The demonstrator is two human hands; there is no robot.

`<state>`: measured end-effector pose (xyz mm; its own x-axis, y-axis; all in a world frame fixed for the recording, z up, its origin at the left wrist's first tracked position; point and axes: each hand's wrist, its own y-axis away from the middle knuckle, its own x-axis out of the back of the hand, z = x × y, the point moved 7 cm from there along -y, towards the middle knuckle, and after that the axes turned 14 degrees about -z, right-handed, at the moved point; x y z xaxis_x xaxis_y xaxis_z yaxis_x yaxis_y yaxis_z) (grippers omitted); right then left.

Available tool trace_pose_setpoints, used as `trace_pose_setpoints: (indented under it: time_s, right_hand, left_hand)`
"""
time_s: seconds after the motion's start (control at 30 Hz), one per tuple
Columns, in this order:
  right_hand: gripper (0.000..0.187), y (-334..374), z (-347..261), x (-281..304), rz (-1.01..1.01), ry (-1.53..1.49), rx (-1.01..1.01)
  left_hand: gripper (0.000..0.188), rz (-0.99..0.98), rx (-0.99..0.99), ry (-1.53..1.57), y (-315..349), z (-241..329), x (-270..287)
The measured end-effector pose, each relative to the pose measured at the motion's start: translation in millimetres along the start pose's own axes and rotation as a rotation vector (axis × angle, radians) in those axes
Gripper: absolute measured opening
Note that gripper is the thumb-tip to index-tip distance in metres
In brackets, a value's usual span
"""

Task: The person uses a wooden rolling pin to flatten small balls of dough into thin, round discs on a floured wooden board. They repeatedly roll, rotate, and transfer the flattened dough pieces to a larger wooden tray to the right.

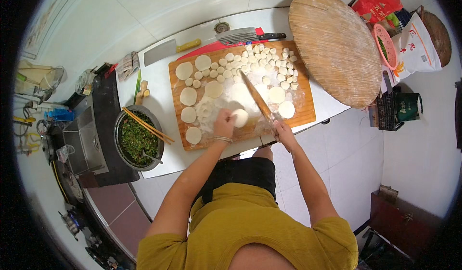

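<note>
My left hand [223, 125] is closed on the edge of a round dough wrapper [239, 118] over the floured wooden board [308, 107]. In my right hand [285, 134], at the board's near edge, is the near end of a wooden rolling pin [256, 95], which slants away to the far left. Several rolled wrappers [188, 96] lie along the board's left side, and a couple more [286, 109] are right of the pin. Many small dough pieces [262, 54] cover the far part. A heap of flour [207, 109] sits beyond my left hand.
Left of the board stands a bowl of chopped green filling [139, 140] with chopsticks [147, 124] across it. A cleaver [166, 52] and a wide-bladed knife [248, 36] lie behind the board. A large round wooden lid [337, 49] leans at the right, near a pink basket [386, 46].
</note>
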<state>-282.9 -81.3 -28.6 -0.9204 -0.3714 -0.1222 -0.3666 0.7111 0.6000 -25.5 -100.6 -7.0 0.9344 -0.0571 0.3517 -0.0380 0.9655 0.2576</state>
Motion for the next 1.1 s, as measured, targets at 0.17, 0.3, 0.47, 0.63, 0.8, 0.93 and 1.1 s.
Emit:
trace_pose_setpoints:
  time_s: [0.17,0.3,0.47,0.63,0.8,0.93,1.1]
  right_hand:
    - [0.038,-6,12,15,0.087,0.077,0.065]
    - [0.036,-5,10,12,0.097,0.1,0.11]
    - [0.032,4,-18,9,0.181,0.383,0.138]
    - [0.03,13,-40,9,0.238,0.649,0.173]
    - [0.029,16,-52,12,0.227,1.135,0.235]
    - [0.036,9,-40,-7,0.019,1.338,0.292]
    - [0.06,-32,-65,-29,0.164,1.404,0.339]
  left_hand:
    - [0.04,0.037,-0.08,-0.463,1,-26,34]
    - [0.056,-0.16,-0.353,-0.913,5,-3,24]
    - [0.077,-0.36,-0.141,-0.902,-2,-20,-10]
    - [0.083,-0.2,-0.093,-0.745,13,-3,-74]
    - [0.085,-0.035,-0.098,-0.616,27,19,-78]
    - [0.084,-0.099,-0.192,-0.753,31,3,-23]
    - [0.077,-0.241,-0.201,-0.917,-27,-5,3]
